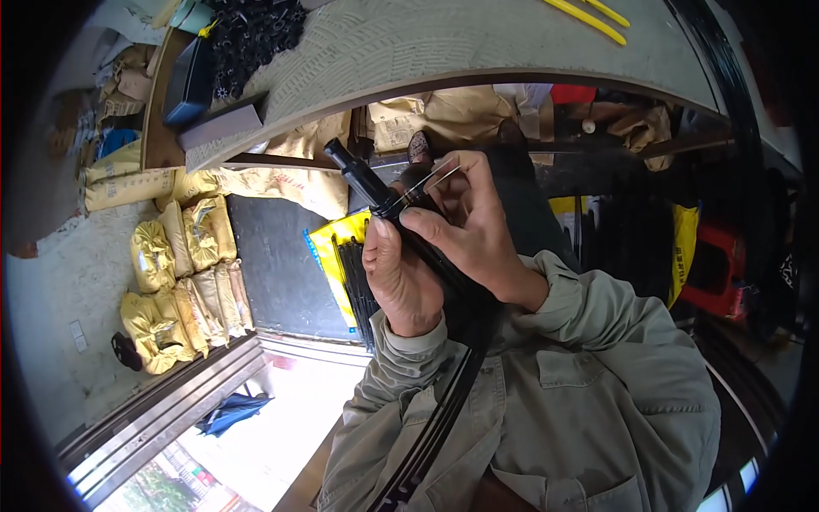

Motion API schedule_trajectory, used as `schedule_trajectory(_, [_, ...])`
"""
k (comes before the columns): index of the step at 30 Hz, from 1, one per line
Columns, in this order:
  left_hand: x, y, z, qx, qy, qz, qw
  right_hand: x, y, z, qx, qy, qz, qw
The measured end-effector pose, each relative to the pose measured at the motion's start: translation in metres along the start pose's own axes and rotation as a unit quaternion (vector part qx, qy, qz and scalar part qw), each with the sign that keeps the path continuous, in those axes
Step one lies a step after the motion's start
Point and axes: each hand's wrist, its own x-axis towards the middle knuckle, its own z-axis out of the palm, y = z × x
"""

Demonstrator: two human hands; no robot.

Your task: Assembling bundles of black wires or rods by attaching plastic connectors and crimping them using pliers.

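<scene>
In front of my chest is a black tubular piece [363, 181] with a stepped, narrower end pointing up and to the left. Long thin black rods [452, 384] trail from below it down across my shirt; together they look like a folded umbrella frame. My left hand [399, 277] grips the tube from below, its thumb lying along the side. Over the collar of the tube is my right hand [478, 235], thumb pressed near it and fingers curled around thin, light wire [429, 179]. The wire's lower end reaches the collar; how it joins is too small to tell.
Beyond my hands runs a worktable [409, 64] bearing a heap of small black parts [256, 38] and yellow-handled items [589, 19]. Yellow sacks [183, 286] line the left wall. Black rods [354, 273] stand beside my left arm. A red stool [717, 273] is at right.
</scene>
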Motion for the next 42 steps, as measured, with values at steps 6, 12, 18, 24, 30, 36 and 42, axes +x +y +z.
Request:
schedule_trajectory(6, [0.005,0.001,-0.01,-0.003,0.011,-0.031,0.999,0.004,-0.007,-0.015,0.037,-0.089,0.096,0.991])
schedule_trajectory(12, [0.01,0.001,-0.009,0.01,0.011,-0.05,0.999,0.002,-0.013,-0.011,-0.006,-0.05,0.09,0.995])
schedule_trajectory(18, [0.009,0.001,-0.008,0.034,0.023,-0.044,0.998,-0.002,-0.006,-0.006,-0.053,-0.049,0.016,0.997])
schedule_trajectory(24, [0.009,-0.002,-0.004,0.012,0.001,-0.028,1.0,0.007,-0.012,-0.018,0.074,-0.129,0.151,0.977])
schedule_trajectory(30, [0.007,0.005,-0.002,0.087,-0.024,-0.04,0.995,0.012,-0.016,-0.02,0.189,-0.15,0.237,0.941])
schedule_trajectory(36, [0.002,0.021,0.014,0.133,-0.052,-0.073,0.987,0.006,-0.039,-0.011,0.188,-0.139,0.197,0.952])
schedule_trajectory(42, [-0.011,0.018,0.054,0.204,-0.084,0.218,0.951,0.005,-0.048,0.005,-0.034,-0.074,-0.204,0.976])
